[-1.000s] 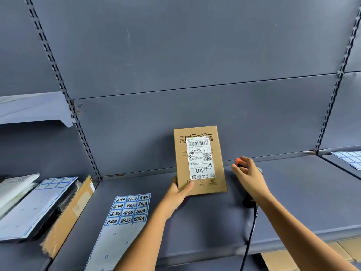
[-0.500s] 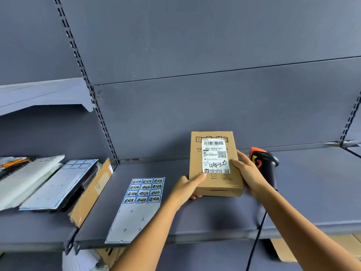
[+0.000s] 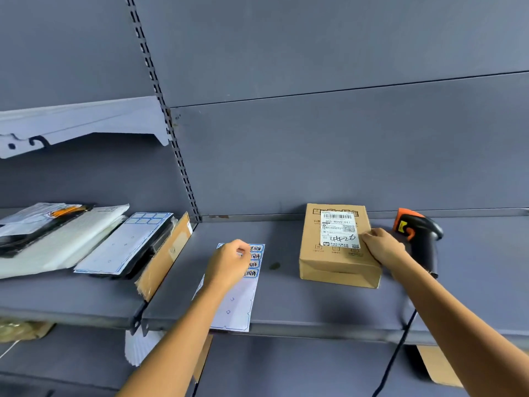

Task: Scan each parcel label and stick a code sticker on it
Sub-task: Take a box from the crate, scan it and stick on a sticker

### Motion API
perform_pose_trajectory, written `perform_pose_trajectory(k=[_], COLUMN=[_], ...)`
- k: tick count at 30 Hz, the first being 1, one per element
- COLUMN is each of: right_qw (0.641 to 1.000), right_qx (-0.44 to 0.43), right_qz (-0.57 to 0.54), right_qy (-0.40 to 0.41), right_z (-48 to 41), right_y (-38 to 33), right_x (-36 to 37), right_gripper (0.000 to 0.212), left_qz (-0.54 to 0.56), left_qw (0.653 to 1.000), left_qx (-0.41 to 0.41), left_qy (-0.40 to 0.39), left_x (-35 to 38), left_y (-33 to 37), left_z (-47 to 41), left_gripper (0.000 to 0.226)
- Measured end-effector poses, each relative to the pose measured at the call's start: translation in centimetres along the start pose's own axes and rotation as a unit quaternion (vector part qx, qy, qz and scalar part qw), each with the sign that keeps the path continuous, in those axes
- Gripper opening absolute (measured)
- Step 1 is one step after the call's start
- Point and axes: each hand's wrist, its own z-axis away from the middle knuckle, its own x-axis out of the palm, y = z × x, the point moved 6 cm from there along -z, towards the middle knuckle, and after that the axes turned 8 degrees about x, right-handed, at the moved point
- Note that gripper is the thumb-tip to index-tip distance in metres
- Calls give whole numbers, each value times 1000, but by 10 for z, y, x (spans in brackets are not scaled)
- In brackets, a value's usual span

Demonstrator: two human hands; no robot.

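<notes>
Cardboard first: the parcel [image 3: 339,266] lies flat on the shelf [image 3: 289,306], right hand [image 3: 383,249] curled around its right edge. The left hand [image 3: 229,265] bunches its fingers over the sticker sheet [image 3: 237,308]; whether they're pinching anything, can't tell.

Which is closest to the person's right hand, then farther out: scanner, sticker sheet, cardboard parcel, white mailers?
1. cardboard parcel, held by the right hand.
2. scanner, just to its right.
3. sticker sheet, to the left, under the left hand.
4. white mailers, far left.
</notes>
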Motion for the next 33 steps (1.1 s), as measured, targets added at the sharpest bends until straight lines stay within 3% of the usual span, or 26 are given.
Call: perform_pose_trajectory(k=[3, 5, 7, 9, 12, 14, 17, 19, 23, 27, 33], right_qw=[999, 994, 974, 937, 885, 871, 898, 918, 935, 925, 932], right_qx=[6, -16, -115, -272, -440, -483, -422, -372, -332, -331, -301], right_qz=[20, 42, 75, 63, 47, 72, 113, 123, 121, 184, 184], right_qy=[26, 98, 178, 212, 143, 49, -52, -62, -14, 32, 81], right_z=[-1, 11, 33, 61, 104, 122, 120, 111, 101, 104, 100], right_y=[-2, -12, -36, -67, -104, -116, -105, -93, -88, -91, -83], right_x=[-1, -8, -13, -2, 36, 74, 129, 151, 160, 167, 168], right_gripper=[38, 42, 42, 36, 18, 17, 19, 19, 17, 25, 24], left_qz=[4, -26, -61, -134, -208, -238, -284, -310, -316, -264, -251], left_qw=[999, 995, 988, 974, 952, 943, 930, 922, 915, 917, 921], left_qx=[31, 65, 103, 142, 178, 187, 202, 204, 223, 251, 247], left_qy=[-29, -65, -94, -115, -134, -139, -120, -110, -118, -165, -166], left_x=[-11, -12, -11, -6, 5, 8, 5, 5, 10, 21, 22], left_y=[-27, -38, -42, -42, -43, -42, -35, -30, -31, -31, -32], left_z=[6, 10, 16, 21, 23, 23, 23, 25, 23, 19, 18], left_gripper=[18, 28, 40, 61, 81, 84, 80, 74, 73, 53, 53])
